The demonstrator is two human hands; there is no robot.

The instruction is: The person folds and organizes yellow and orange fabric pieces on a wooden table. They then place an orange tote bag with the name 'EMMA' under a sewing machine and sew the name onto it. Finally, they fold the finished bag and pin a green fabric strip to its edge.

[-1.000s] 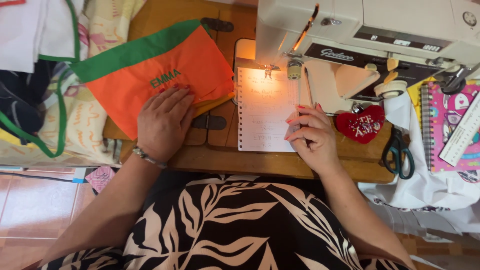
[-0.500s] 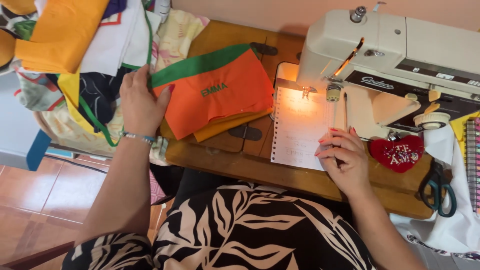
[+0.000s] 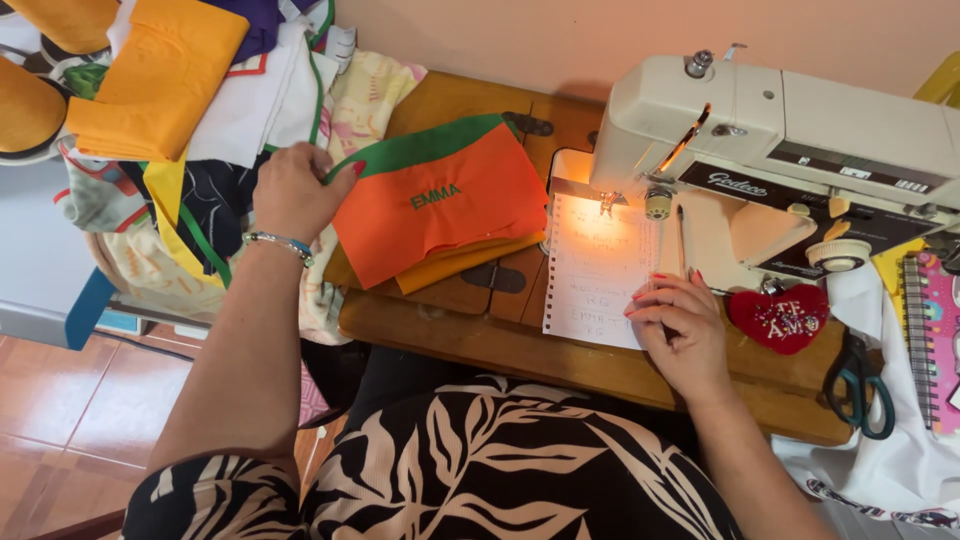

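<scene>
Orange cloth [image 3: 440,205] with a green band along its top edge lay on the wooden sewing table [image 3: 500,330], left of the sewing machine [image 3: 780,150]. Its long axis ran from lower left to upper right, the green band rising toward the machine and the far wall, and green stitched lettering sat near its middle. A yellow piece [image 3: 470,262] stuck out from under its lower edge.

The machine, the biggest thing on the table, stood at the right rear with its lamp lit over the needle. To the left, a heap of fabric [image 3: 190,110] in yellow, white and dark prints hung off the table's end and crowded the cloth's left corner.

A sheet of lined paper [image 3: 595,280] torn from a spiral pad lay under the needle, just right of the cloth, with a pencil [image 3: 681,240] beside it. Further right were a red heart-shaped pincushion [image 3: 780,318], scissors [image 3: 858,385] with green handles, and a pink spiral notebook [image 3: 935,340] at the edge of view.

The left hand [image 3: 292,190], a bracelet at its wrist, was closed on the cloth's upper left corner, pinching the green band. The right hand [image 3: 682,330] rested on the paper's lower right edge with its fingers curled loosely, clasping nothing.
</scene>
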